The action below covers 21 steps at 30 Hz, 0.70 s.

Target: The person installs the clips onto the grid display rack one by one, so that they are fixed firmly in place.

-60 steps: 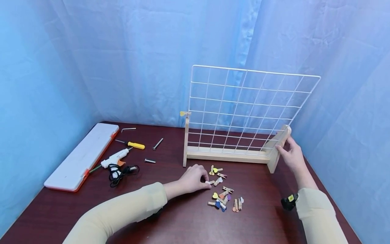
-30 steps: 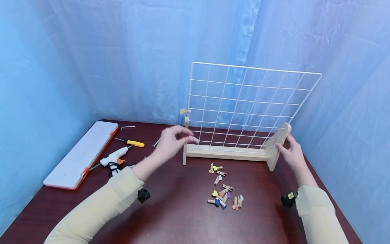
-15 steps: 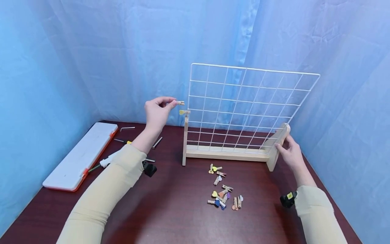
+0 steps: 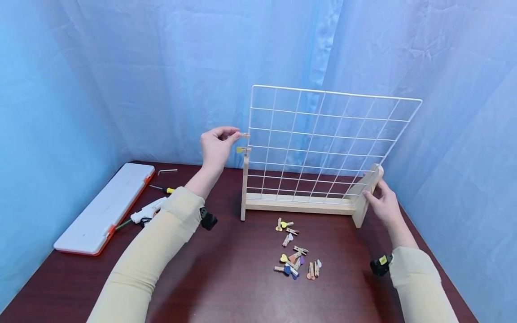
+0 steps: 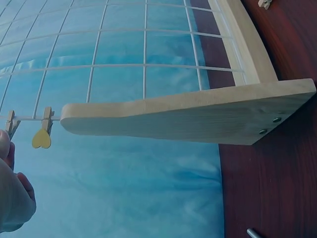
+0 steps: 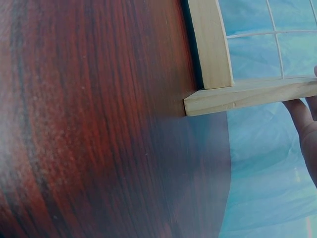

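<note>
My left hand (image 4: pixel 216 146) pinches a small wooden clothespin (image 4: pixel 244 134) at the left edge wire of the white wire grid (image 4: pixel 324 91). In the left wrist view that clothespin (image 5: pixel 10 122) meets the wire, partly behind the fingertips. Just below it, a clothespin with a yellow heart (image 4: pixel 241 150) is clipped to the same wire, above the left wooden upright (image 4: pixel 244 188). The grid leans back in its wooden stand (image 4: pixel 299 206). My right hand (image 4: pixel 385 204) grips the stand's right upright (image 4: pixel 369 193), thumb in front and other fingers largely hidden behind it.
Loose heart clothespins (image 4: pixel 287 270) of several colours lie before the stand. On the left are a white case (image 4: pixel 105 208) with orange edging, a glue gun (image 4: pixel 147 211), a yellow screwdriver (image 4: pixel 168 190) and a hex key (image 4: pixel 167 170). Blue curtains (image 4: pixel 181 80) surround the dark table (image 4: pixel 242 287).
My left hand picked a clothespin from the pile, lifted it up past the left upright, then moved right to bring it onto the grid's edge wire. My right hand stayed on the right upright.
</note>
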Motion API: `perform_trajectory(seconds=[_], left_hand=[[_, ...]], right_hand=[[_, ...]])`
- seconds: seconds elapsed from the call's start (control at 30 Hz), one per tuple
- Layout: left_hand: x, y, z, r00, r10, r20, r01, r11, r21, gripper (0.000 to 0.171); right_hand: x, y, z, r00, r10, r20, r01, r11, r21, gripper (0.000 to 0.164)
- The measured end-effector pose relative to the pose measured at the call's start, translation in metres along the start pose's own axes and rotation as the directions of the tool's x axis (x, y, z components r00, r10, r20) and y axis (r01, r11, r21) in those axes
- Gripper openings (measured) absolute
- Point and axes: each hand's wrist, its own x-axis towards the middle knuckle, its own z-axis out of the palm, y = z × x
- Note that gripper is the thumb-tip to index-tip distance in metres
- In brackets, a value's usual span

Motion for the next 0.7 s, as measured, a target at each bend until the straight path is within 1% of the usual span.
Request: perform_trajectory(seconds=[0.13, 0.23, 0.33, 0.43, 0.5, 0.6, 0.7], left_hand=[[0.0, -0.001, 0.002, 1.0, 0.007, 0.014, -0.006, 1.0, -0.016, 0.026], [-0.001, -0.003, 0.003, 1.0, 0.011, 0.022, -0.01, 0.999, -0.03, 0.028], [-0.002, -0.004, 0.002, 0.999, 0.01, 0.037, -0.009, 1.0, -0.023, 0.03], [-0.005, -0.003, -0.002, 0.998, 0.029, 0.05, -0.029, 1.0, 0.002, 0.03], [-0.008, 0.0, -0.005, 0.997, 0.064, 0.051, -0.065, 0.998, 0.022, 0.029], [-0.016, 0.008, -0.008, 0.99, 0.136, 0.043, -0.138, 0.989, 0.053, 0.029], [-0.029, 0.016, -0.008, 0.977, 0.197, 0.075, -0.202, 0.978, 0.052, 0.028]], right_hand=[[0.002, 0.0, 0.001, 1.0, -0.004, -0.001, 0.004, 1.0, 0.02, 0.051], [0.004, 0.004, 0.001, 1.0, -0.003, 0.003, 0.003, 1.0, 0.019, 0.051], [0.007, 0.013, 0.002, 1.0, 0.003, 0.011, -0.003, 1.0, 0.004, 0.052], [0.008, 0.024, 0.002, 1.0, 0.002, 0.016, -0.002, 1.0, -0.015, 0.053], [0.008, 0.029, 0.001, 1.0, 0.002, 0.013, -0.002, 1.0, -0.025, 0.052], [0.008, 0.032, 0.0, 1.0, -0.006, -0.003, 0.006, 1.0, -0.027, 0.051], [0.007, 0.031, -0.002, 1.0, -0.016, -0.009, 0.015, 0.999, -0.03, 0.051]])
